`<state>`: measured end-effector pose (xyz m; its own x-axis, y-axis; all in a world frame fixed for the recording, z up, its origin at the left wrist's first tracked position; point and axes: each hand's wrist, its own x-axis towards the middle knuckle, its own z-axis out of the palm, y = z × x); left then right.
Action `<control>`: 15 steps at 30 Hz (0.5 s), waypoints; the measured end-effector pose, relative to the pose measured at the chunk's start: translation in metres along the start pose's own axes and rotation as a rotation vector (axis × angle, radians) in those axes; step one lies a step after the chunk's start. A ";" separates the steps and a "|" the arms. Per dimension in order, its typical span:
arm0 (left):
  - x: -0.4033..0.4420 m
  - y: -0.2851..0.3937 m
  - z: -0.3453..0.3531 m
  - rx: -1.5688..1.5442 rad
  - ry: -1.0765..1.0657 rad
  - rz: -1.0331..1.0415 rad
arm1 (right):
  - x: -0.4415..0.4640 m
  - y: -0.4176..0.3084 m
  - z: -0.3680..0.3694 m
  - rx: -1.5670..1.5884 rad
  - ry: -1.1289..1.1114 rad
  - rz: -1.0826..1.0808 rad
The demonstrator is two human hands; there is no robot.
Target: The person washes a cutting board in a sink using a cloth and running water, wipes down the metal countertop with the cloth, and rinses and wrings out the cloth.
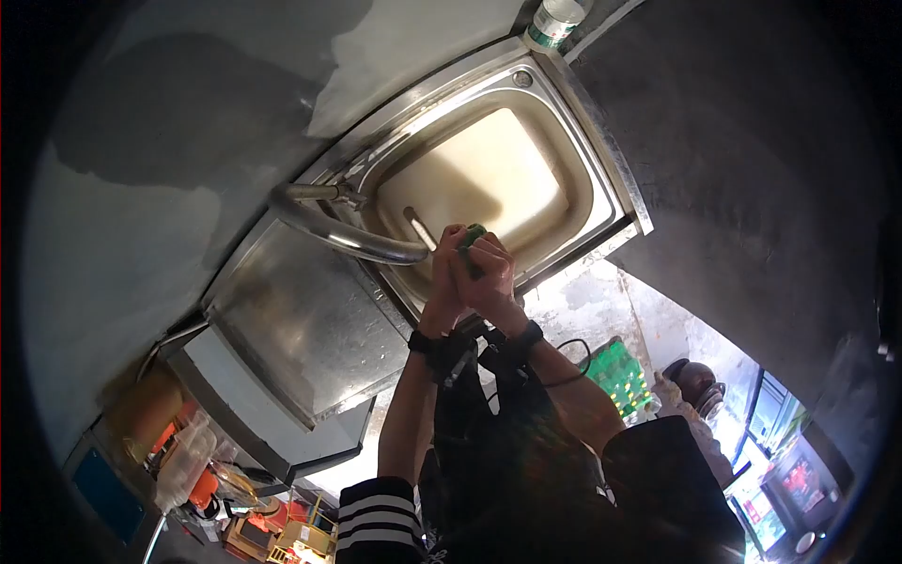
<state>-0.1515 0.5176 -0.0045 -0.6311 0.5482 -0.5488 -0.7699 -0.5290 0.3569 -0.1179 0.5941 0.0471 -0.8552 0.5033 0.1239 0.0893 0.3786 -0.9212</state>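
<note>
Both of my hands are together over the near edge of a steel sink [583,141]. A small green thing [473,235], too hidden to name, shows between them. My left hand [448,273] has its fingers curled against it, and my right hand [490,273] is wrapped round its other side. Just left of my hands is the end of the curved metal faucet [357,242]. Cloudy, pale water [498,169] appears to lie in the basin beyond them. Each wrist wears a black band.
A steel drainboard [301,310] adjoins the sink on the left. At the sink's far corner stands a white and green can [554,23]. Bags and boxes crowd the lower left. A green patterned item [615,376] and another person's dark-haired head [695,383] show at lower right.
</note>
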 end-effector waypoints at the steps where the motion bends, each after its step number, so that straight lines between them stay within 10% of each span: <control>1: 0.006 -0.002 -0.002 -0.012 -0.033 -0.024 | 0.001 0.001 -0.001 -0.057 0.008 -0.103; 15: 0.026 -0.001 0.021 0.008 0.164 -0.017 | 0.015 0.023 -0.055 -0.394 -0.016 -0.050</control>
<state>-0.1689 0.5466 -0.0033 -0.5943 0.4435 -0.6709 -0.7816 -0.5149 0.3521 -0.1004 0.6533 0.0485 -0.8711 0.4655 0.1562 0.2336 0.6727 -0.7020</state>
